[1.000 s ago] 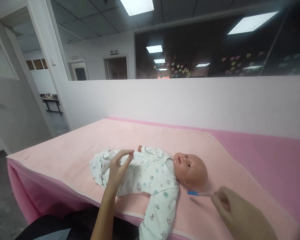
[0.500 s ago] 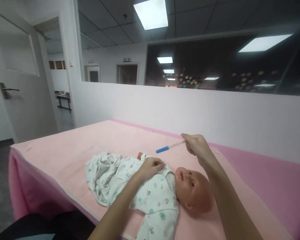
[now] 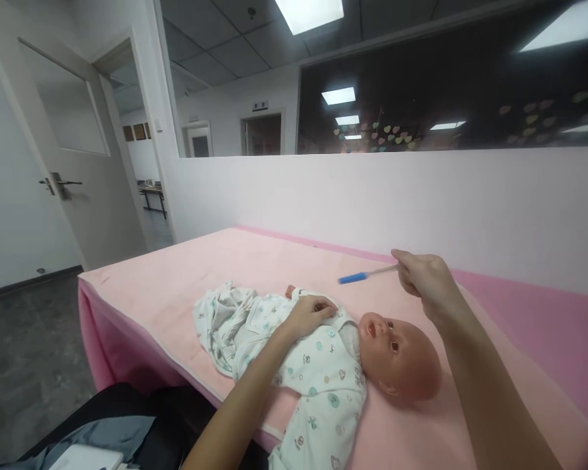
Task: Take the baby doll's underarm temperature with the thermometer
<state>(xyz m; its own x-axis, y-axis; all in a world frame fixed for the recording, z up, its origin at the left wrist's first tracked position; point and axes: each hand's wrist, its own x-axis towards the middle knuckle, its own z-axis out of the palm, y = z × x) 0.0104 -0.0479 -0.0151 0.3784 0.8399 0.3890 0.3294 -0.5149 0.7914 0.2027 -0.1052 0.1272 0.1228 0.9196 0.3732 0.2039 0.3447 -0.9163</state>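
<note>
A right hand point(image 3: 424, 281) pinches a slim blue-tipped stick point(image 3: 367, 274) by its clear shaft, the blue end pointing toward the left edge of a pink-draped table point(image 3: 269, 258), beyond a baby doll point(image 3: 323, 356). The left hand point(image 3: 311, 314), loosely curled, rests on the doll's chest; any grip there is unclear. The smooth-headed doll lies in crumpled, printed white clothing point(image 3: 298, 369), one sleeve point(image 3: 323, 431) reaching the table's near edge.
</note>
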